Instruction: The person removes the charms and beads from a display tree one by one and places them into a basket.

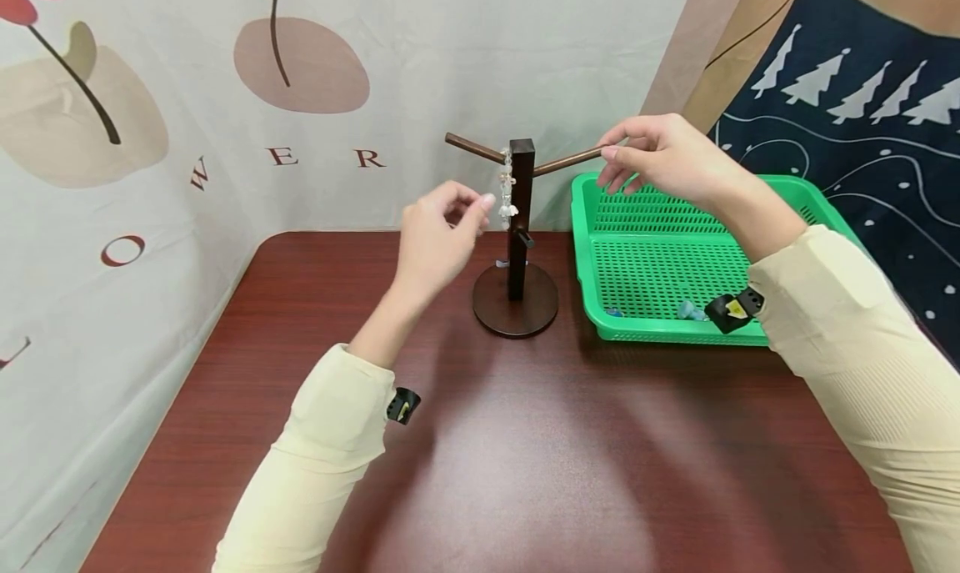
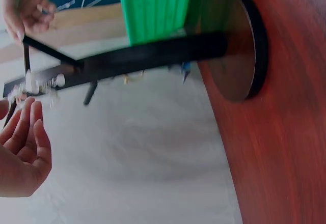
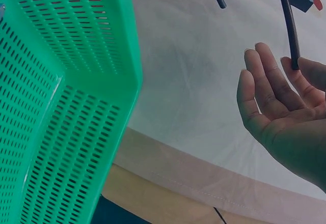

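Note:
A dark wooden jewelry stand (image 1: 519, 223) with a round base stands upright on the table. On its left peg (image 1: 472, 147), close to the post, hangs a bracelet (image 1: 507, 185) of clear and white beads with small charms. My left hand (image 1: 438, 235) is just left of the bracelet, thumb and fingers near each other; a narrow gap shows between them. In the left wrist view, the fingers (image 2: 28, 132) are loosely extended beside the beads (image 2: 38, 84). With thumb and index finger, my right hand (image 1: 667, 156) pinches the tip of the right peg (image 3: 291, 35).
A green perforated basket (image 1: 585, 256) stands right of the stand, under my right forearm, with small blue items (image 1: 688, 310) inside. Shorter pegs (image 1: 525, 238) stick out low on the post. Behind the red-brown table (image 1: 315, 323) hangs a printed cloth (image 1: 420, 72).

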Available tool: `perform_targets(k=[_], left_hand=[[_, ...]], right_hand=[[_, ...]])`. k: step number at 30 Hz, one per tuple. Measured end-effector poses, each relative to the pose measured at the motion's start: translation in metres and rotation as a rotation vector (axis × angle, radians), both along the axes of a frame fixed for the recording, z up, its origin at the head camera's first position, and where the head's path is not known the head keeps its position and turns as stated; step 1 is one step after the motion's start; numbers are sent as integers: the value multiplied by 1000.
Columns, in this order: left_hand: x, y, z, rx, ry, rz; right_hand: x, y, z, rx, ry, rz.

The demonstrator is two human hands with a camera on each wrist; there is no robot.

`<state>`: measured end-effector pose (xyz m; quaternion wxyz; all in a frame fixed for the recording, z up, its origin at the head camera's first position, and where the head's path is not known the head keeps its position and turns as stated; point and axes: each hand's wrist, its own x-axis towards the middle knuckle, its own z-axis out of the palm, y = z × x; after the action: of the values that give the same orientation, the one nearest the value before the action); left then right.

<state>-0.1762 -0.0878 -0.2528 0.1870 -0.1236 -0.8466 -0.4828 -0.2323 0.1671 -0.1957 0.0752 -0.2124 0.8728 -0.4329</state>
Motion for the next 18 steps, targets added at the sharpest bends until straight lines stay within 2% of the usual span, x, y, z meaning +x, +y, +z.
perform_targets(k=[4,7,13,18], left_hand=[[9,11,-4,-108,-49,-67],[14,19,-5,-172,-81,-92],[18,29,-5,-228,-126,-49],[20,31,-6,-240,-88,-25]], right_hand=[[0,0,0,11,8,1],[1,0,1,24,12,-3],[1,0,2,29,6,-12],[2,0,2,22,-3,-12]])
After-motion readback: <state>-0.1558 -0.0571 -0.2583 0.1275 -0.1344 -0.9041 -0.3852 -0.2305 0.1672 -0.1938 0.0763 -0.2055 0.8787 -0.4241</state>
